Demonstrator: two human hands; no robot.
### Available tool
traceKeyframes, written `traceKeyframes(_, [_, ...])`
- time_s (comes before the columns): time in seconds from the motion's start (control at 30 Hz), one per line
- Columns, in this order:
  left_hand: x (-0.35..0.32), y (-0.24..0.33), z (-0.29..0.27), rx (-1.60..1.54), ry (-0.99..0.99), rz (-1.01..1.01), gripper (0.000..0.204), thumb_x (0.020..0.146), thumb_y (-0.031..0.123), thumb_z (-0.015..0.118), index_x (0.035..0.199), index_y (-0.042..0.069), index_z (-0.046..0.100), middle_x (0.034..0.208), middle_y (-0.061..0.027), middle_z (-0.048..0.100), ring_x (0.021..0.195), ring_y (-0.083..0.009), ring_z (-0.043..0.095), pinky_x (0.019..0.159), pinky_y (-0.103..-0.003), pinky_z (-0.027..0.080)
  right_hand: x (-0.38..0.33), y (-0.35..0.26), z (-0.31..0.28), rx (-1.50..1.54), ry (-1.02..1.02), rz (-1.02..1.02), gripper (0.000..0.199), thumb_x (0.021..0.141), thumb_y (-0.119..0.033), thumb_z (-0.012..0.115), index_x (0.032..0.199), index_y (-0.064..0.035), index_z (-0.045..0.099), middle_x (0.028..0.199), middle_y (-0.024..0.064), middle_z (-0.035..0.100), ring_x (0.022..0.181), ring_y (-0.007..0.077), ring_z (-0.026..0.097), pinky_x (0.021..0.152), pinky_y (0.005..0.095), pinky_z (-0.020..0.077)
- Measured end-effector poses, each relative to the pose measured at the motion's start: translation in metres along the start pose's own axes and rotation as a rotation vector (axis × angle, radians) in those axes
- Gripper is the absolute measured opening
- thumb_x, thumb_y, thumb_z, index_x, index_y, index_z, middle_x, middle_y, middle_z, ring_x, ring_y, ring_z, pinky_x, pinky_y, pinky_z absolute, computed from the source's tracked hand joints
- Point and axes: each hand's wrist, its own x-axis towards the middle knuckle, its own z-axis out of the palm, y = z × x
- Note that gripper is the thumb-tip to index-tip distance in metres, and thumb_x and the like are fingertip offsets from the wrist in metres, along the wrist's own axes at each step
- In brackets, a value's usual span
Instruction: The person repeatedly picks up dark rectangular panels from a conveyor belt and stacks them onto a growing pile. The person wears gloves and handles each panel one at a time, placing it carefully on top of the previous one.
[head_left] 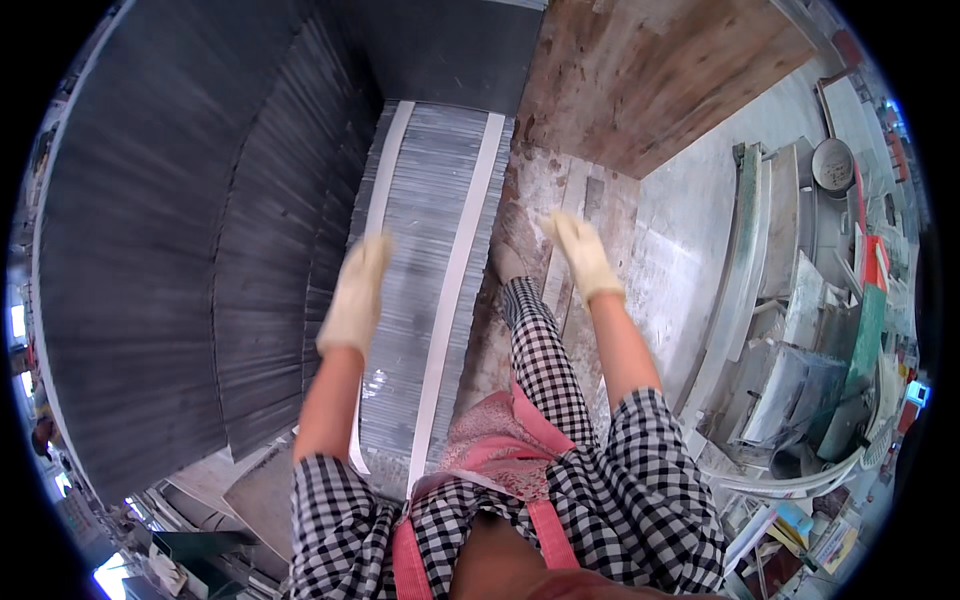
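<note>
My left hand (358, 290), in a cream work glove, is over the left edge of a long stack of thin grey slabs (425, 220). It is beside the left white strap (388, 170); motion smears its fingers, and whether it touches the strap cannot be made out. A second white strap (465, 235) runs lengthwise along the stack's right side. My right hand (583, 255), gloved alike, hovers right of the stack, above the stained floor boards (565, 185). Its fingers reach forward, slightly apart, with nothing visible in them.
Tall dark grey slab stacks (150, 230) wall off the left, and another dark block (450, 50) closes the far end. A wooden panel (660, 70) leans at the far right. Scrap pieces, a long-handled pan (832, 165) and a pale basket rim (790, 488) crowd the right.
</note>
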Motion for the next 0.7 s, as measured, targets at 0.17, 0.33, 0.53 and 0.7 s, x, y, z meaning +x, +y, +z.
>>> traceKeyframes(0.17, [-0.294, -0.077, -0.042, -0.153, 0.031, -0.613, 0.016, 0.097, 0.016, 0.056, 0.107, 0.006, 0.064, 0.104, -0.0116, 0.068, 0.100, -0.0302, 0.064, 0.087, -0.041, 0.051, -0.186, 0.234, -0.070, -0.487, 0.033, 0.606, 0.048, 0.096, -0.035, 0.045, 0.123, 0.0016, 0.060, 0.119, 0.0305, 0.061, 0.112, 0.0454, 0.060, 0.093, 0.0481, 0.0483])
traceKeyframes(0.33, [-0.504, -0.134, -0.100, -0.665, 0.571, -1.253, 0.034, 0.091, 0.028, 0.053, 0.100, -0.003, 0.064, 0.093, -0.0131, 0.070, 0.083, -0.0208, 0.068, 0.080, -0.031, 0.052, -0.354, 0.260, -0.077, -1.018, -0.270, 0.792, 0.036, 0.091, -0.020, 0.050, 0.116, 0.0001, 0.067, 0.117, 0.0222, 0.066, 0.114, 0.0363, 0.062, 0.094, 0.0422, 0.0512])
traceKeyframes(0.53, [-0.587, -0.148, -0.073, -0.839, 0.821, -1.161, 0.032, 0.092, 0.027, 0.052, 0.096, -0.003, 0.064, 0.081, -0.0142, 0.069, 0.073, -0.0238, 0.069, 0.069, -0.034, 0.054, -0.379, 0.318, -0.061, -0.340, 0.160, 0.538, 0.033, 0.089, -0.015, 0.047, 0.104, 0.0077, 0.067, 0.089, 0.0194, 0.070, 0.077, 0.0283, 0.069, 0.066, 0.0381, 0.0548])
traceKeyframes(0.7, [-0.576, -0.178, -0.047, -0.801, 0.746, -1.026, 0.032, 0.093, 0.025, 0.052, 0.092, -0.004, 0.065, 0.084, -0.0159, 0.072, 0.066, -0.0235, 0.069, 0.062, -0.033, 0.053, -0.375, 0.332, -0.047, -0.285, 0.175, 0.336, 0.030, 0.087, -0.010, 0.045, 0.100, 0.0096, 0.064, 0.084, 0.0206, 0.069, 0.065, 0.0260, 0.067, 0.054, 0.0365, 0.0532])
